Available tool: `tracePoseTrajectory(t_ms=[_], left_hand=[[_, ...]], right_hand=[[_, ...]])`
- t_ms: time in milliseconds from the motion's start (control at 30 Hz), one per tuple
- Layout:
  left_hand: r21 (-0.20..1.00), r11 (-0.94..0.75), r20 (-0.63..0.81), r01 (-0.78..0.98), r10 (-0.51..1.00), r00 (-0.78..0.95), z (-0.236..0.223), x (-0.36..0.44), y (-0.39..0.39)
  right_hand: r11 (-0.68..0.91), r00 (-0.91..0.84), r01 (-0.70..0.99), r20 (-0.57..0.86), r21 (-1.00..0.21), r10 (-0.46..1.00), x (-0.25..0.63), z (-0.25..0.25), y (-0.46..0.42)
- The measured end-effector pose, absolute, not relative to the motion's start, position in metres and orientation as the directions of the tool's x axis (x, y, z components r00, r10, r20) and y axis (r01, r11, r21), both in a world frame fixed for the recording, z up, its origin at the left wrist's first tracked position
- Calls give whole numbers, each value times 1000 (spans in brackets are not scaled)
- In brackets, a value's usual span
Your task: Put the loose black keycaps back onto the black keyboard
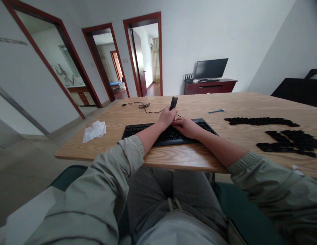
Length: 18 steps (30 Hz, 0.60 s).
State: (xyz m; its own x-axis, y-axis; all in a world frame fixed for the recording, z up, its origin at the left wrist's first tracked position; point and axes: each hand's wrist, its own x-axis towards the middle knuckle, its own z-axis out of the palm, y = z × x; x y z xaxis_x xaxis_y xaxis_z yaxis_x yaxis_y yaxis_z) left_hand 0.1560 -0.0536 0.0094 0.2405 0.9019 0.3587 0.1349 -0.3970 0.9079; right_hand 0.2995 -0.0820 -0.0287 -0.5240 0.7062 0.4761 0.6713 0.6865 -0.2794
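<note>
A black keyboard [138, 131] lies on the wooden table [189, 156] in front of me. My left hand [166, 117] is closed around a black stick-shaped tool [173, 102] that points up and away over the keyboard's far edge. My right hand [185, 126] rests on the keyboard's middle, fingers curled down onto the keys and touching the left hand; what it holds, if anything, is hidden. Several loose black keycaps [257, 120] lie in rows on the table to the right, with another group of keycaps [291, 141] nearer the edge.
A crumpled white cloth [95, 131] lies at the table's left. A black cable [140, 105] coils behind the keyboard. A small blue tool [216, 111] lies to the far right of the keyboard. A TV on a red cabinet [210, 85] stands by the wall.
</note>
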Motion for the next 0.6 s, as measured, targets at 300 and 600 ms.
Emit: tracePoseTrajectory(t_ms=[300,600], left_hand=[[851,-516,517,94,856,18,-3,162,-58],[898,-415,414,-143,909,-37,0,156,-50]], right_hand=[[687,-527,661,466,-301,711,299,-28,-81],[643,-487,703,453,-304,746,296,-24,-88]])
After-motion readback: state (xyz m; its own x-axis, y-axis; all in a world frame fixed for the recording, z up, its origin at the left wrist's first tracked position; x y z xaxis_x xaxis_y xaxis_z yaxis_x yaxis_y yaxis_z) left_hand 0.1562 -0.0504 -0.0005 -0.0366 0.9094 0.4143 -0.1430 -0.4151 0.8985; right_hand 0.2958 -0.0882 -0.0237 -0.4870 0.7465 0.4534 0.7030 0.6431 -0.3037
